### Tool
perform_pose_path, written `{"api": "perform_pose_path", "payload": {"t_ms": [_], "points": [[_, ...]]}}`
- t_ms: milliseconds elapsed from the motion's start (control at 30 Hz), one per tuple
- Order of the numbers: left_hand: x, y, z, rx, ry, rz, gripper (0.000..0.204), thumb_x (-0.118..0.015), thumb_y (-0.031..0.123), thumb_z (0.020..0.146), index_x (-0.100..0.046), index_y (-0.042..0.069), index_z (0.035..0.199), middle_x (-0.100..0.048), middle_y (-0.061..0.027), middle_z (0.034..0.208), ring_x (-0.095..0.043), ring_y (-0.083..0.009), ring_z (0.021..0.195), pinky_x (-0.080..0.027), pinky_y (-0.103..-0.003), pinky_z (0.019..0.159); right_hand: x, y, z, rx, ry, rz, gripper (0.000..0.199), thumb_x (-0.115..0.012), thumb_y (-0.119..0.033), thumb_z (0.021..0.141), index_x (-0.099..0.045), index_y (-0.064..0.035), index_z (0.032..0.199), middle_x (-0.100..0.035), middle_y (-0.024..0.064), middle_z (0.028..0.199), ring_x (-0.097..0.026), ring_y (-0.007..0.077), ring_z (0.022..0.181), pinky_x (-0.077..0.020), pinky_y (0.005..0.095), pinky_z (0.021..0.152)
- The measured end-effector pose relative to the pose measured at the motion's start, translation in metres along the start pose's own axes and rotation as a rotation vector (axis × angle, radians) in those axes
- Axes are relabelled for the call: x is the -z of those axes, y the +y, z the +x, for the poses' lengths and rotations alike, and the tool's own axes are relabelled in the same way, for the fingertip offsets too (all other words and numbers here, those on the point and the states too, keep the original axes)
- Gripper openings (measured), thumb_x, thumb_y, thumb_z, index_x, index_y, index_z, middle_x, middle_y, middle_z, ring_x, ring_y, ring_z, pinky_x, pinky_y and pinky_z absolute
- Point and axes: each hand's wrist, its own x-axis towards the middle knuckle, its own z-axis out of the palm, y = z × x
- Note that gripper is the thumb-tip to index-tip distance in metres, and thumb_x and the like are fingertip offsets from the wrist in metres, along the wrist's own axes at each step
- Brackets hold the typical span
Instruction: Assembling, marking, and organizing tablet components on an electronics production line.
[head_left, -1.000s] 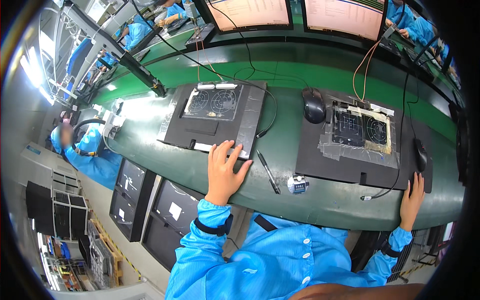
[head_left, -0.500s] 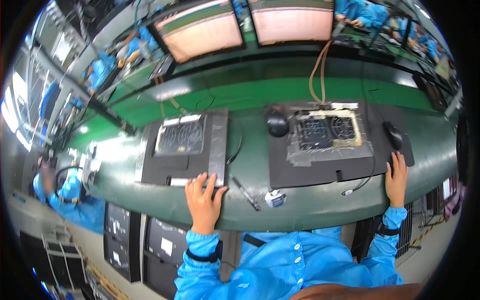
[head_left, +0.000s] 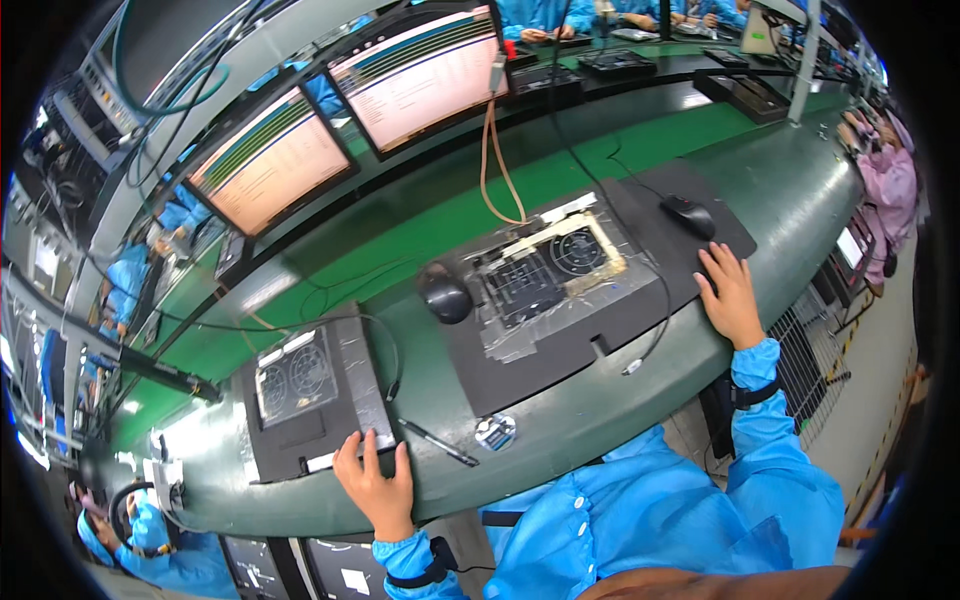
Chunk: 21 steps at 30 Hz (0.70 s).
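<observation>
My left hand (head_left: pixel 376 484) lies at the near edge of the left black pad (head_left: pixel 357 377), its fingers spread and holding nothing. My right hand (head_left: pixel 732 298) rests on the near right edge of the larger black pad (head_left: pixel 545 378), also with fingers apart. Each pad carries a taped panel with circular markings, a left panel (head_left: pixel 297 380) and a right panel (head_left: pixel 548 268). Beyond my right hand sits a black mouse (head_left: pixel 688 216). Between the pads' near edges lie a pen (head_left: pixel 438 443) and a small round blue-and-white item (head_left: pixel 495 432) whose kind I cannot tell.
A second black mouse (head_left: pixel 445 293) sits at the large pad's left side. Two lit monitors (head_left: pixel 420 85) stand at the back. A loose cable (head_left: pixel 660 330) runs over the large pad, and a metal post (head_left: pixel 130 350) leans in at left. Other people work across the bench.
The whole view has turned and shifted, so the bench now slants up to the right. Both hands stay at their pads, fingers spread.
</observation>
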Motion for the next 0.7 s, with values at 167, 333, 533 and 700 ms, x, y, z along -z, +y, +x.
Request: {"api": "perform_pose_path", "payload": {"t_ms": [167,333,533,700], "points": [[-0.013,-0.004,0.004,-0.017,-0.034,-0.013,0.045,-0.082,0.016,0.077,-0.067,0.002,0.117,-0.058,-0.019,0.126,-0.054,-0.0416,0.118,-0.04,-0.056,0.107,-0.005,0.011,-0.005,-0.025,-0.004,-0.005,0.046,-0.06,-0.031,0.1,-0.059,-0.0073,0.139,-0.051,0.0164,0.149,-0.041,0.0364,0.143,-0.0272,0.0591,0.118],[-0.003,0.002,0.001,-0.012,-0.064,0.002,0.046,-0.079,0.01,0.082,-0.064,0.001,0.124,-0.055,-0.0188,0.131,-0.053,-0.0383,0.123,-0.043,-0.049,0.103,-0.003,0.007,0.001,-0.103,0.024,0.113,0.074,-0.06,-0.036,0.1,-0.028,-0.006,0.159,-0.051,0.015,0.149,-0.042,0.0349,0.143,-0.0242,0.0588,0.119],[-0.008,-0.003,-0.003,0.029,-0.068,0.001,0.046,-0.079,0.009,0.08,-0.064,-0.001,0.122,-0.055,-0.0217,0.132,-0.051,-0.0409,0.124,-0.043,-0.052,0.103,0.008,0.009,0.001,-0.111,-0.004,0.304,0.086,-0.063,-0.04,0.098,-0.015,-0.008,0.163,-0.053,0.0144,0.147,-0.045,0.0329,0.141,-0.0208,0.0579,0.121],[-0.009,-0.008,-0.009,0.011,-0.078,0.007,0.045,-0.078,0.009,0.081,-0.064,-0.001,0.123,-0.055,-0.0216,0.131,-0.053,-0.0409,0.122,-0.043,-0.051,0.102,-0.003,0.014,-0.005,-0.055,0.36,0.388,0.035,-0.067,-0.016,0.093,-0.061,-0.0051,0.126,-0.072,0.0093,0.101,-0.066,0.0253,0.097,-0.0504,0.0382,0.087]]}}
